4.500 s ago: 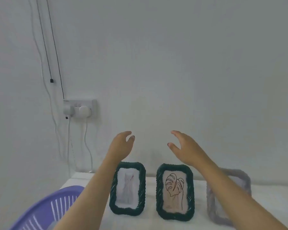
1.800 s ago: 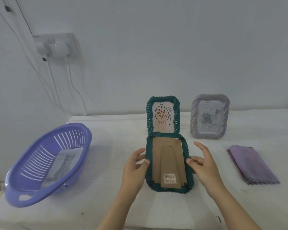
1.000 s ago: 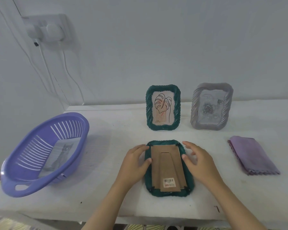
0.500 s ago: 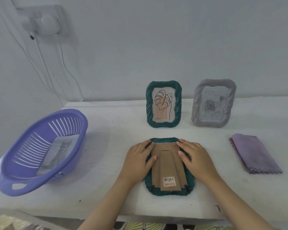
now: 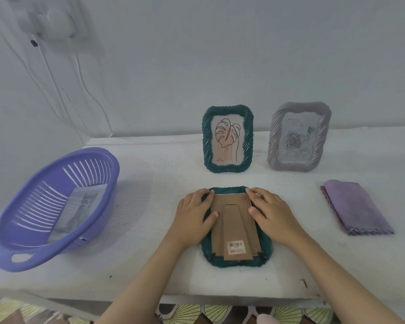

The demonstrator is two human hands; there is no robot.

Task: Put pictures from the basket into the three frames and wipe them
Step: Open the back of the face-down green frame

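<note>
A green frame [image 5: 236, 259] lies face down on the white table [image 5: 150, 253], its brown cardboard back with a barcode sticker facing up. My left hand [image 5: 193, 218] rests on its left upper edge, fingers flat. My right hand [image 5: 270, 215] rests on its right upper edge, fingertips at the top corner of the back. Behind it a second green frame [image 5: 227, 139] with a leaf drawing stands upright. A grey frame [image 5: 299, 136] with a rose picture stands to its right. A purple basket [image 5: 52, 206] at the left holds a cat picture [image 5: 80, 210]. A folded purple cloth [image 5: 355, 212] lies at the right.
A wall socket [image 5: 54, 17] with plugs and white cables hangs on the wall at the upper left. The table's front edge runs just below my forearms, with a patterned floor under it.
I took the left green frame from its standing place, turned it over and laid it face down on the table. Both hands then slid up to its top corners.
</note>
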